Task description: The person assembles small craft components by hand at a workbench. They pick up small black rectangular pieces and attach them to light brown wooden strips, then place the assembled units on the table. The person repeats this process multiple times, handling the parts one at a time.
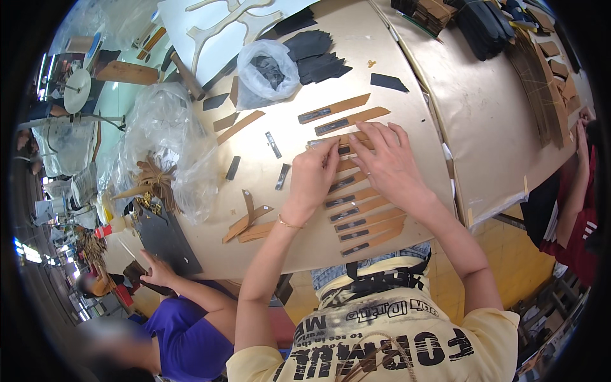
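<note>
Left hand (314, 173): fingertips bunched at a brown strip (348, 139); exact hold hidden. Right hand (393, 167): fingers partly spread, resting on it. Step appears to be aligning the strip's dark insert (344, 151); next move likely calls for even pressure.
</note>
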{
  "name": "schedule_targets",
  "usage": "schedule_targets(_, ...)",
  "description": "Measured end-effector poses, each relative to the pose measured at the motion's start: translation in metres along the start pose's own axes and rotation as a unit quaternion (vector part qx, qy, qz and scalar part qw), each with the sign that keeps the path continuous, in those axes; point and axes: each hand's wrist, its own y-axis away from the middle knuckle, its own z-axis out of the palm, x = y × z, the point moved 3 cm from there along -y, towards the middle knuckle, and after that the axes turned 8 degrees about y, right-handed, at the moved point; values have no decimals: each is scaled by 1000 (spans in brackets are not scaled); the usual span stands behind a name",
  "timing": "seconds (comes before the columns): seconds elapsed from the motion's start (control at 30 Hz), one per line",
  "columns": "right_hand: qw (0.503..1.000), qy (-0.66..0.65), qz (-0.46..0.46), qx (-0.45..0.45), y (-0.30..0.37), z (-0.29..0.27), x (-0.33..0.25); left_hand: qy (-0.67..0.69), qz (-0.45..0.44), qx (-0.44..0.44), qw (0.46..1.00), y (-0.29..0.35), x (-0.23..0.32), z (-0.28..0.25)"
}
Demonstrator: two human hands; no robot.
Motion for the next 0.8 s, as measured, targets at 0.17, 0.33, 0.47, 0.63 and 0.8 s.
schedule_targets(0.17,1000,0,0,3,0,0,-1,37,-73,13,997,-2,3,-5)
schedule_targets(0.33,1000,2,-2,-3,0,-1,-1,45,-86,43,994,1,-2,-4)
schedule_targets(0.47,1000,6,-2,-11,0,-2,-1,48,-118,90,988,7,-13,-14)
schedule_targets(0.63,1000,8,-5,-15,0,-2,0,148,-252,187,938,27,-38,-48)
schedule_targets(0.8,1000,6,-6,-13,0,-2,-1,536,-263,257,760,50,-54,-68)
